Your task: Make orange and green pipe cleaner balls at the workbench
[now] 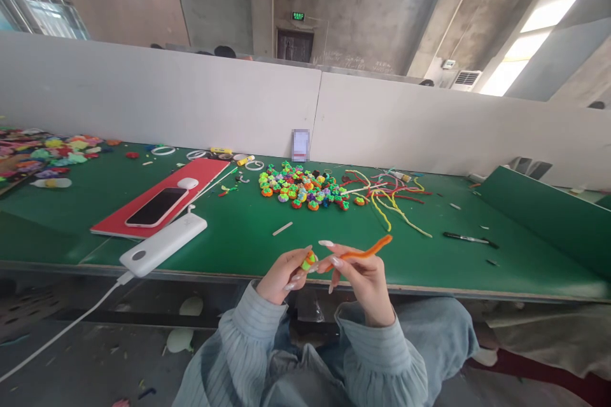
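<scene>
Above the table's front edge, my left hand [285, 272] is closed on a small coiled pipe-cleaner piece [309, 260], lime green and orange. My right hand [359, 275] pinches an orange pipe cleaner [370, 250] whose free end sticks out to the right, past the knuckles. Its other end runs toward the coiled piece, and my fingers hide whether the two are joined. Beyond my hands lies a heap of small multicoloured pipe-cleaner pieces [305, 187], many with green tops. Loose yellow and red pipe cleaners [391, 200] spread out to the right of the heap.
On the green table [229, 241] a red folder [210, 172] lies left, under a phone [157, 206] and beside a white power bank [165, 245] with a cable. A thin stick [282, 229] and a black pen [470, 240] lie about. A white partition [214, 95] stands behind.
</scene>
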